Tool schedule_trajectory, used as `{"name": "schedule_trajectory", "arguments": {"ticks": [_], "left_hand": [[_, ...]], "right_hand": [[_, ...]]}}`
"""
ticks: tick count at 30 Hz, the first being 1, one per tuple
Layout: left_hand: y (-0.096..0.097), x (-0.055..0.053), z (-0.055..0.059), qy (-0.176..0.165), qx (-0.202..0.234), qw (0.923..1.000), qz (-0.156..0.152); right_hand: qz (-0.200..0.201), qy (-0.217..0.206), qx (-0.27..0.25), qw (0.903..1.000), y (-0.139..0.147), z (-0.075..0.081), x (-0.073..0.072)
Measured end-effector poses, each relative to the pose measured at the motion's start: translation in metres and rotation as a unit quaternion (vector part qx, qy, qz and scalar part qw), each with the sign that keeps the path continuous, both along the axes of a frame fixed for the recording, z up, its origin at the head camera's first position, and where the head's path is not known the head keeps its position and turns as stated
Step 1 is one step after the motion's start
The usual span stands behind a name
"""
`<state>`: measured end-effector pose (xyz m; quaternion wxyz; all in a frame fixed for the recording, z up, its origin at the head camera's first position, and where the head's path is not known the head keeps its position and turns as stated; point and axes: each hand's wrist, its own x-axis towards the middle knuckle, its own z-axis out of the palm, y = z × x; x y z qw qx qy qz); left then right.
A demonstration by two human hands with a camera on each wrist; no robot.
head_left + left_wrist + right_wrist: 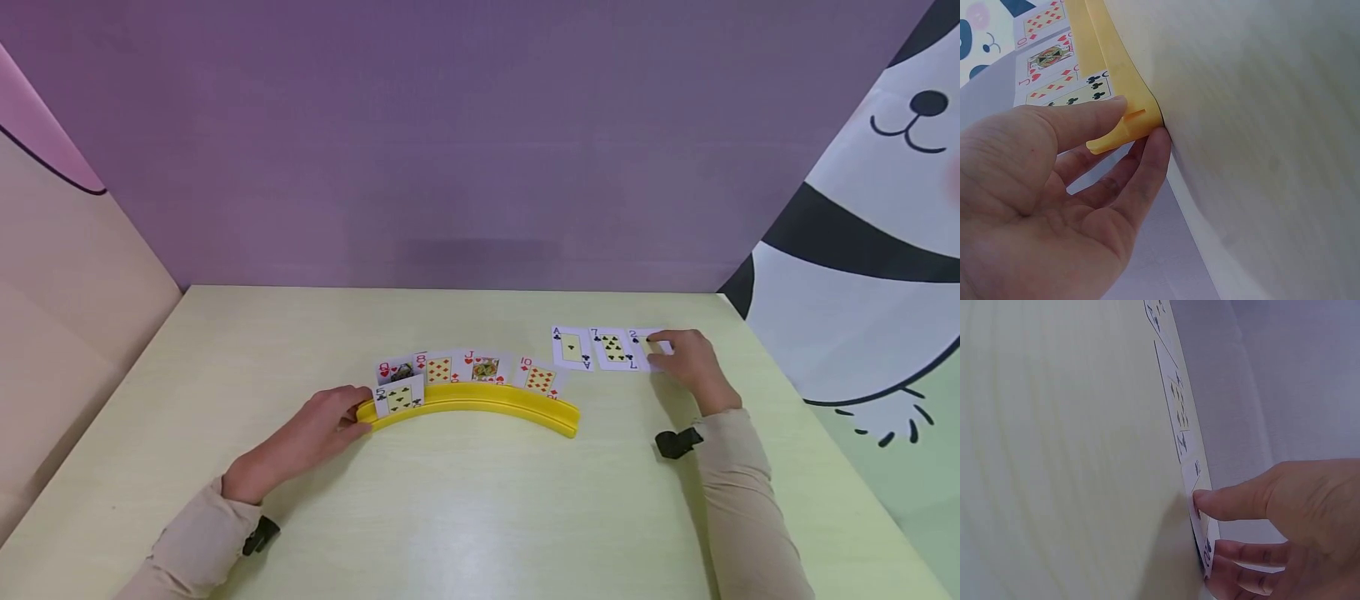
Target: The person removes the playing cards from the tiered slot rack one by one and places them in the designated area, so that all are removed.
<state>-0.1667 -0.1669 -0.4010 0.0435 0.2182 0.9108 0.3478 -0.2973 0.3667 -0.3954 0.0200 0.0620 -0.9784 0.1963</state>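
Observation:
My left hand [311,433] grips the left end of a curved yellow card holder [480,398], thumb on one side and fingers on the other. In the holder stand a five of clubs [399,396] in front at the left, a red face card [386,372] partly hidden behind it, an eight of diamonds [438,369], a jack of hearts [486,368] and a ten of diamonds [540,379]. At the right, my right hand [693,367] pinches a two of clubs [637,354], thumb [1210,503] on its face and fingers at its outer edge.
An ace of clubs [572,347] and a seven of clubs [613,349] lie face up in a row left of the two. All rest on a pale wooden table [450,500]. A purple wall [480,150] rises behind the table's far edge.

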Motion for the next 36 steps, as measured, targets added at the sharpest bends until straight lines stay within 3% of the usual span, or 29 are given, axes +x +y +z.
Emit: {"name": "schedule_trajectory", "arguments": {"ticks": [17,23,31,36], "left_hand": [[0.0,0.001,0.001,-0.007,0.004,1.0,0.001],[0.0,0.001,0.001,-0.008,0.001,1.0,-0.001],[0.0,0.0,0.002,-0.009,0.001,1.0,-0.002],[0.0,0.001,0.004,-0.007,0.006,0.9999,-0.009]], "right_hand": [[0.01,0.005,-0.006,0.9999,-0.003,0.0,0.001],[0.012,0.034,-0.012,0.9993,-0.006,0.005,0.001],[0.014,0.061,-0.026,0.9977,-0.018,0.017,0.004],[0.041,0.092,-0.037,0.9942,-0.029,0.036,0.011]]}}
